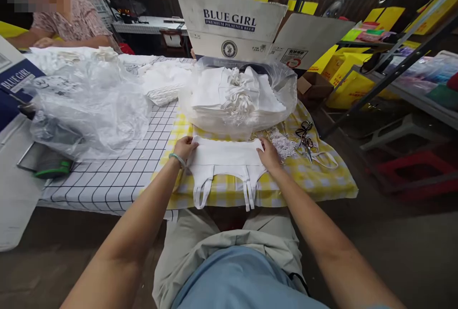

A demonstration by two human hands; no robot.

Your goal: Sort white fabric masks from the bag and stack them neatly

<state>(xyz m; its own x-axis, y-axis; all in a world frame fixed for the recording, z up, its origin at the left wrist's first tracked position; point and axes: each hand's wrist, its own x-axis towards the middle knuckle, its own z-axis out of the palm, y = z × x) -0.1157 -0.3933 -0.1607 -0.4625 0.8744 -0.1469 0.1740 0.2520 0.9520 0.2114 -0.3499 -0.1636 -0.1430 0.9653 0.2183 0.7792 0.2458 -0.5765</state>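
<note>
A white strappy camisole top (225, 154) lies spread on the yellow checked cloth (279, 190), its shoulder straps pointing toward me and over the table's front edge. My left hand (184, 149) pinches its far left corner between thumb and fingers. At the far right corner, my right hand (268, 154) grips the fabric the same way. Just beyond the top sits a clear plastic bag (214, 120) holding a stack of folded white garments (239, 89). Right of my right hand are a pile of small white scraps (282, 144) and dark-handled scissors (305, 139).
Large plastic bags (96, 108) and more white garments (164, 80) cover the left of the table. Behind the stack stands an open Blue Girl carton (229, 27). Another person (75, 25) sits at far left. Stools (418, 170) and a metal rack (379, 75) are on the right.
</note>
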